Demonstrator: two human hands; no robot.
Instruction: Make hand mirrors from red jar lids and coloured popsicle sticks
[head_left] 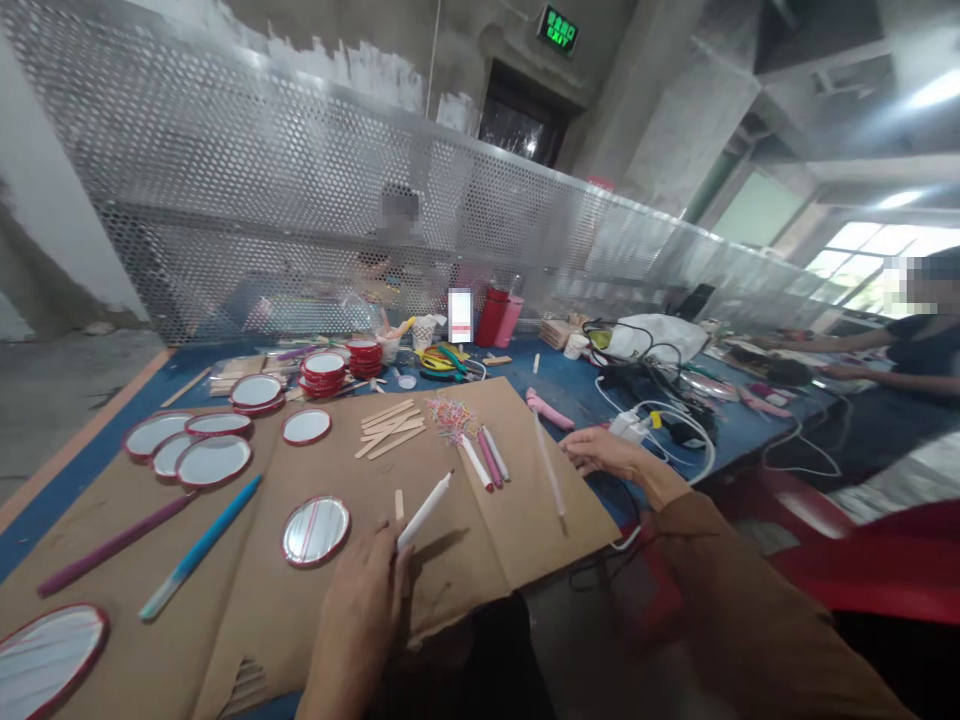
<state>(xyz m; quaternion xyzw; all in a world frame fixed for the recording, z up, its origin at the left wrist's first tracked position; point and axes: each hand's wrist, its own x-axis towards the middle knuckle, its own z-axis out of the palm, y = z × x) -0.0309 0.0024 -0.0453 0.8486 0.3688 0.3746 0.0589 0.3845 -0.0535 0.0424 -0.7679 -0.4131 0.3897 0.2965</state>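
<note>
My left hand (365, 590) is closed round the lower end of a white stick-like tool (425, 510) that points up and to the right over the brown cardboard sheet (480, 560). A small wooden stick (399, 505) lies just beside its fingers, and a round red-rimmed mirror (316, 530) lies to its left. My right hand (604, 450) rests at the cardboard's right edge, fingers curled, touching the top of a thin pink-white rod (550, 468). What it grips, if anything, is unclear.
Several red-rimmed mirrors (214, 460) lie at the left, with a stack (324, 372) further back. Wooden sticks (390, 428), coloured pens (486, 458), a blue stick (199, 548) and a purple stick (112, 545) lie about. White cables (675, 430) trail at right. Another person's arm (847, 345) rests far right.
</note>
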